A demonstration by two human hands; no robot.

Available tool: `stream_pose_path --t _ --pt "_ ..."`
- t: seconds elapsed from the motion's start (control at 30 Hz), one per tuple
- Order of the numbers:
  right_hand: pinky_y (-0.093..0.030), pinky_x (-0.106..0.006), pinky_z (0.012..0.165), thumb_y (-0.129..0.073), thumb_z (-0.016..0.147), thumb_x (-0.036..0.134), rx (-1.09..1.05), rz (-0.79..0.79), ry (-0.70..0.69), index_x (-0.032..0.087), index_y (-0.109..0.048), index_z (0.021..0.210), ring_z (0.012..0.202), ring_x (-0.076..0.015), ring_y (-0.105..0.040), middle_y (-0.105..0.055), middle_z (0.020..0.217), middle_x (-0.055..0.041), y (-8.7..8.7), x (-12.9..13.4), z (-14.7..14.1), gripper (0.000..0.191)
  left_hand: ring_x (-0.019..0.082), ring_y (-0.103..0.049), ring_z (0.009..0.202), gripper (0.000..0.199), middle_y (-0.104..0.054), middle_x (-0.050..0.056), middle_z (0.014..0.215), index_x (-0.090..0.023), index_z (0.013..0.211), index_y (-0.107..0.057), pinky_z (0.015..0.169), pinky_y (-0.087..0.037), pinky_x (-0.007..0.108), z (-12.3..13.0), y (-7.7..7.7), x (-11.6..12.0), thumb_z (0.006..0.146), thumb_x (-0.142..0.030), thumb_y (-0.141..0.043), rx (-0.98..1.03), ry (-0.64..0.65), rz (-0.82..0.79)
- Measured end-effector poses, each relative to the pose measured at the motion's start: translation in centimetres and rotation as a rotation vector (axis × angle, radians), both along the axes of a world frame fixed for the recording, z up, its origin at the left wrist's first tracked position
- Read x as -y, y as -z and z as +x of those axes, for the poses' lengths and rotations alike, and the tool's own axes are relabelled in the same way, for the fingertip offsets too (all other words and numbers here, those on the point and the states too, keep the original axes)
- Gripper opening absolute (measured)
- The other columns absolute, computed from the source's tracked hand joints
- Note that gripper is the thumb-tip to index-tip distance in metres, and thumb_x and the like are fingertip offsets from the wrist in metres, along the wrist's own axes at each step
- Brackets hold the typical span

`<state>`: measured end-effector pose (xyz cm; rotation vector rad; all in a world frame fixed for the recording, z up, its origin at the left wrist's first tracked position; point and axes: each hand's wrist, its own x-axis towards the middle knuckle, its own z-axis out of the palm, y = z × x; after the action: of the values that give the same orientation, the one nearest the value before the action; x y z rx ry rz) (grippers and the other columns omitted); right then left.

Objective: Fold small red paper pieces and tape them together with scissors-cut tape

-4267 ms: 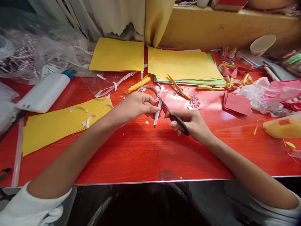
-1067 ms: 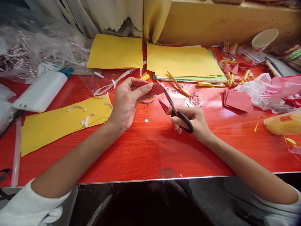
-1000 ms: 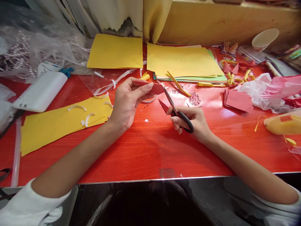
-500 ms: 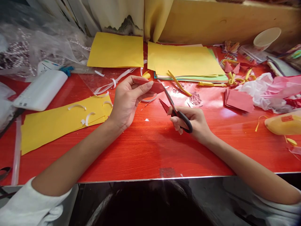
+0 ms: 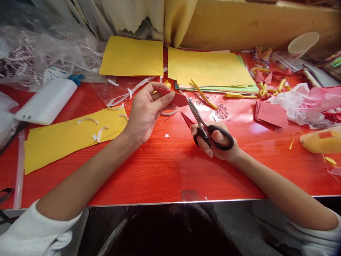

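Between the thumb and fingers of my left hand [image 5: 151, 110] is a small red paper piece [image 5: 179, 99], held above the table. My right hand [image 5: 215, 142] grips black-handled scissors [image 5: 198, 116], thumb and fingers in the loops. The blade tips point up and left, close to the paper's right end; whether they touch it I cannot tell. A pointed red piece [image 5: 187, 120] lies just left of my right fingers. Further right rests a stack of red paper pieces [image 5: 271, 113].
Yellow sheets [image 5: 133, 57] and a stack of coloured paper [image 5: 210, 67] lie at the back. Yellow strips [image 5: 66, 137] and a white device [image 5: 46, 101] are on the left. A white cup [image 5: 303, 44], crumpled plastic [image 5: 295, 106] and a yellow object [image 5: 322, 139] stand or lie rightward.
My right hand has turned, so the scissors now show both handle loops and more of their blades. My left hand with the red paper has shifted slightly right.
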<state>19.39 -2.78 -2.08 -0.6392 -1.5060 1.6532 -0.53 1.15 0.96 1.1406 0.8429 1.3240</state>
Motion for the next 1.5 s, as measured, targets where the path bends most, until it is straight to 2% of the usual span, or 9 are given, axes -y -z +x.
stream_pose_path --t 0.2,0.4,0.63,0.77,0.87,0.93,1.1,1.27,1.5 --pt "-0.024 -0.025 0.042 -0.052 0.074 0.070 0.025 -0.101 -0.061 0.017 -0.056 0.086 0.040 -0.0101 -0.039 -0.051 0.048 0.0027 -0.8 0.0 -0.2 0.054 0.015 -0.068 0.088 0.015 -0.065 -0.003 0.081 -0.019 0.086 -0.052 0.079 -0.056 0.029 0.1 0.1 -0.1 0.079 -0.020 -0.066 -0.039 0.024 0.006" --pt "-0.025 -0.025 0.042 -0.049 0.077 0.068 -0.007 -0.098 -0.061 0.017 -0.055 0.089 0.042 -0.0105 -0.040 -0.051 0.051 0.0022 -0.6 -0.1 -0.1 0.053 0.016 -0.067 0.088 0.014 -0.065 -0.001 0.084 -0.018 0.089 -0.053 0.081 -0.055 0.033 0.0 0.1 -0.2 0.080 -0.019 -0.064 -0.062 0.033 -0.003" --pt "-0.022 -0.025 0.038 -0.044 0.078 0.071 0.003 -0.071 0.110 0.018 -0.055 0.087 0.043 -0.0099 -0.039 -0.049 0.052 0.0015 -0.8 -0.3 -0.3 0.054 0.019 -0.067 0.087 0.020 -0.064 0.000 0.081 -0.019 0.097 -0.053 0.081 -0.054 0.036 -0.4 -0.8 -0.2 0.081 -0.017 -0.063 -0.146 0.021 0.027" --pt "-0.029 -0.022 0.035 -0.061 0.076 0.056 0.051 -0.022 0.269 0.021 -0.053 0.095 0.050 -0.0101 -0.049 -0.056 0.067 0.0003 -0.4 -0.3 -0.6 0.040 0.020 -0.067 0.086 0.026 -0.065 0.000 0.080 -0.020 0.101 -0.051 0.078 -0.054 0.037 -0.4 -1.0 0.0 0.079 -0.018 -0.065 -0.225 0.067 0.030" --pt "-0.043 -0.020 0.040 -0.073 0.073 0.037 0.055 0.037 0.368 0.025 -0.047 0.098 0.068 -0.0134 -0.061 -0.063 0.083 -0.0005 -0.3 -0.3 -0.8 0.037 0.017 -0.067 0.080 0.023 -0.064 -0.001 0.077 -0.019 0.096 -0.053 0.073 -0.054 0.032 -0.2 -0.8 0.2 0.077 -0.015 -0.066 -0.310 0.133 0.044" --pt "-0.050 -0.021 0.046 -0.073 0.073 0.031 0.048 0.062 0.385 0.026 -0.045 0.097 0.075 -0.0142 -0.064 -0.065 0.088 -0.0004 -0.5 -0.2 -0.8 0.037 0.015 -0.066 0.076 0.022 -0.063 -0.001 0.077 -0.018 0.095 -0.053 0.072 -0.054 0.030 0.0 -0.6 0.3 0.076 -0.013 -0.065 -0.356 0.186 0.049" --pt "-0.059 -0.029 0.063 -0.073 0.074 0.029 0.094 0.014 0.350 0.025 -0.045 0.092 0.079 -0.0157 -0.067 -0.067 0.089 -0.0012 -1.1 0.3 -0.9 0.033 0.016 -0.066 0.073 0.022 -0.062 -0.001 0.075 -0.018 0.097 -0.053 0.072 -0.054 0.032 0.1 -0.1 0.5 0.077 -0.015 -0.063 -0.390 0.260 0.048" --pt "-0.060 -0.032 0.063 -0.076 0.069 0.031 0.113 -0.033 0.372 0.025 -0.045 0.089 0.073 -0.0162 -0.067 -0.065 0.081 0.0004 -1.3 0.3 -1.1 0.037 0.015 -0.066 0.070 0.022 -0.061 -0.002 0.070 -0.019 0.095 -0.055 0.070 -0.054 0.032 0.0 0.0 0.5 0.076 -0.015 -0.065 -0.395 0.256 0.056" --pt "-0.060 -0.035 0.067 -0.074 0.072 0.029 0.124 0.013 0.353 0.025 -0.046 0.090 0.067 -0.0150 -0.067 -0.064 0.079 0.0012 -1.1 0.3 -0.7 0.034 0.015 -0.067 0.067 0.021 -0.060 -0.002 0.068 -0.019 0.092 -0.055 0.068 -0.054 0.032 -0.1 0.1 0.4 0.075 -0.016 -0.067 -0.450 0.270 0.057"
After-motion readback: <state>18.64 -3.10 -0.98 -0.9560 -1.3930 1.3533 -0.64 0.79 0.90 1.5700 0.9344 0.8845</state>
